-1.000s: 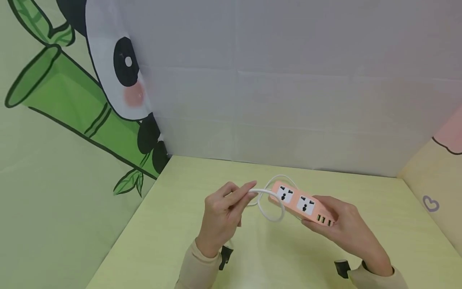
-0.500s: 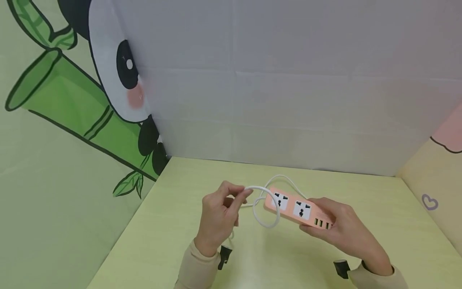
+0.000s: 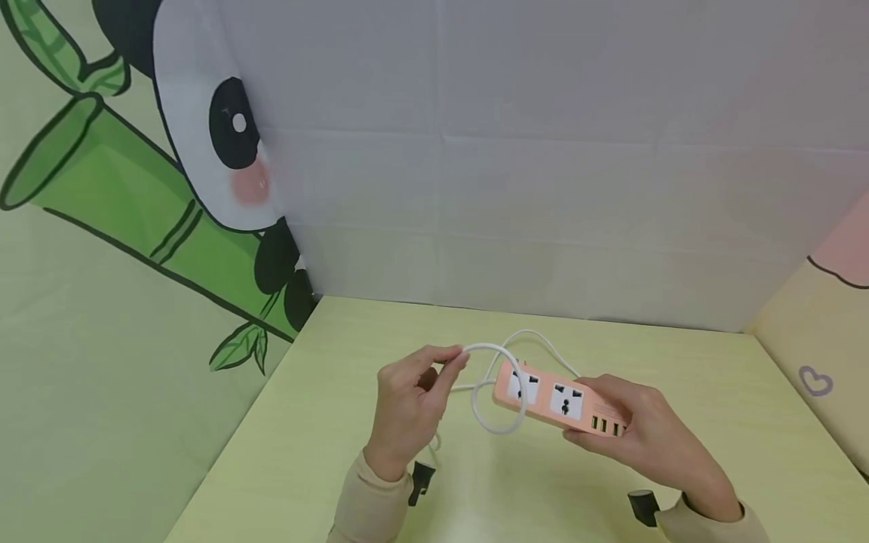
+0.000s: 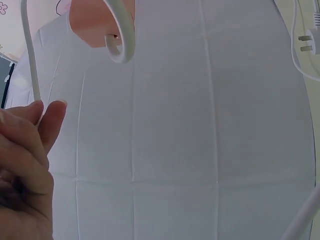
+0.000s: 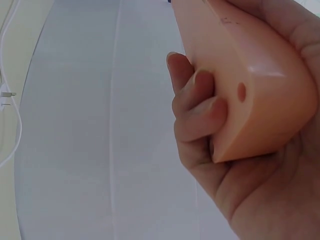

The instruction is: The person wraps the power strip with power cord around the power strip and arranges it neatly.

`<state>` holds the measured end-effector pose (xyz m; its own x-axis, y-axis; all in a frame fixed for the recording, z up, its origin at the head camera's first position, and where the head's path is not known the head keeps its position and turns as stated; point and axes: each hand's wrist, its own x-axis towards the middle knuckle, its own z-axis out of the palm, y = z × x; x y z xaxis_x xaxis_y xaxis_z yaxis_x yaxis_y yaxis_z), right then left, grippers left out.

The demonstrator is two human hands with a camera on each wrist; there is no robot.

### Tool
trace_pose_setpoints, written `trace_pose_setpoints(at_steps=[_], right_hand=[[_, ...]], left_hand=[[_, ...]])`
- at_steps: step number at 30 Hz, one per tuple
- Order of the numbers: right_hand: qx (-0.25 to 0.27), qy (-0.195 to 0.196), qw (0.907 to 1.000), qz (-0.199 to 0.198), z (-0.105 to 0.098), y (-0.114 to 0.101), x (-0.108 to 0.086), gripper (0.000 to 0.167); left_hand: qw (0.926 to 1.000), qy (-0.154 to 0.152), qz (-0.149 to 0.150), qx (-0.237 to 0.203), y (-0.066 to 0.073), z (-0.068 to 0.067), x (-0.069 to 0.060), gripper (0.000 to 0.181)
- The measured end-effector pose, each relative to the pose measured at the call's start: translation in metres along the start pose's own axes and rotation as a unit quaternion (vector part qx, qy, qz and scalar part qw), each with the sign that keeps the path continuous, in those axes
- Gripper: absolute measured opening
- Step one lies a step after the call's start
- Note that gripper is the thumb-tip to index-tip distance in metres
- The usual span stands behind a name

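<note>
A pink power strip (image 3: 538, 400) with white socket faces is gripped at its right end by my right hand (image 3: 655, 430), held above the table. In the right wrist view, several fingers of that hand (image 5: 260, 185) curl round the strip (image 5: 270, 80). My left hand (image 3: 409, 403) pinches the white cord (image 3: 490, 347) between thumb and fingertips; the cord loops in front of the strip's left end. The left wrist view shows the cord (image 4: 31, 60) rising from the fingertips of the left hand (image 4: 27, 165).
The pale yellow table (image 3: 529, 490) meets a grey-white back wall (image 3: 543, 188). A white plug (image 4: 314, 42) and cord lie on it in the left wrist view. Black objects stand by the left wrist (image 3: 422, 480) and the right wrist (image 3: 643, 507). A panda-and-bamboo picture (image 3: 129, 181) covers the left wall.
The power strip has moved slightly left and down and lies more level in the head view. My left hand has shifted slightly left, still pinching the cord, and the loop has moved left and down.
</note>
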<state>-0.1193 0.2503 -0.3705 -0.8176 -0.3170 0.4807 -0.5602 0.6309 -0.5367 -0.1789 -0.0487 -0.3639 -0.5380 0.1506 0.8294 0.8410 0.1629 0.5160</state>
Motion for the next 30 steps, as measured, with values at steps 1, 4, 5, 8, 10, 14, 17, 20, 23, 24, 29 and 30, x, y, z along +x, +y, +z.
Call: trace_pose_setpoints(at_steps=[1,4,5,8,10,14,17,20,23,24,29,30], right_hand=[[0.001,-0.002,1.0,0.002,0.0,0.0,-0.001,0.047],[0.005,-0.007,0.9999,0.011,-0.001,-0.001,-0.004,0.045],[0.007,-0.009,0.9999,0.012,-0.001,-0.001,-0.005,0.045],[0.012,-0.011,0.9998,0.011,-0.001,-0.003,-0.008,0.046],[0.016,-0.011,0.9998,0.008,-0.002,-0.004,-0.01,0.047],[0.026,-0.009,0.9996,0.003,-0.002,-0.008,-0.013,0.048],[0.03,-0.009,0.9995,0.003,-0.005,-0.009,-0.012,0.048],[0.041,-0.013,0.999,0.008,-0.01,-0.009,-0.011,0.049],[0.058,-0.019,0.9981,0.009,-0.014,-0.007,-0.01,0.049],[0.062,-0.019,0.9978,0.007,-0.015,-0.007,-0.01,0.05],[0.064,-0.01,0.9978,-0.012,-0.022,-0.005,-0.008,0.052],[0.066,-0.009,0.9977,-0.013,-0.023,-0.005,-0.008,0.052]], left_hand=[[1.0,0.0,0.0,0.005,0.0,0.0,0.0,0.012],[0.9999,-0.004,-0.002,0.013,0.001,0.001,-0.001,0.013],[0.9999,-0.007,-0.003,0.015,0.001,0.001,-0.002,0.013],[0.9996,-0.019,-0.012,0.02,0.001,0.001,-0.003,0.011],[0.9992,-0.027,-0.019,0.023,0.001,0.002,-0.004,0.01],[0.9983,-0.038,-0.031,0.032,0.0,0.003,-0.007,0.009],[0.9977,-0.041,-0.04,0.035,0.0,0.005,-0.007,0.009],[0.9971,-0.045,-0.052,0.033,-0.001,0.007,-0.006,0.008],[0.9964,-0.049,-0.061,0.031,-0.001,0.009,-0.005,0.008],[0.9962,-0.051,-0.064,0.03,-0.001,0.01,-0.005,0.008],[0.9947,-0.056,-0.079,0.035,0.0,0.014,-0.003,0.009],[0.9941,-0.058,-0.085,0.035,0.001,0.015,-0.002,0.009]])
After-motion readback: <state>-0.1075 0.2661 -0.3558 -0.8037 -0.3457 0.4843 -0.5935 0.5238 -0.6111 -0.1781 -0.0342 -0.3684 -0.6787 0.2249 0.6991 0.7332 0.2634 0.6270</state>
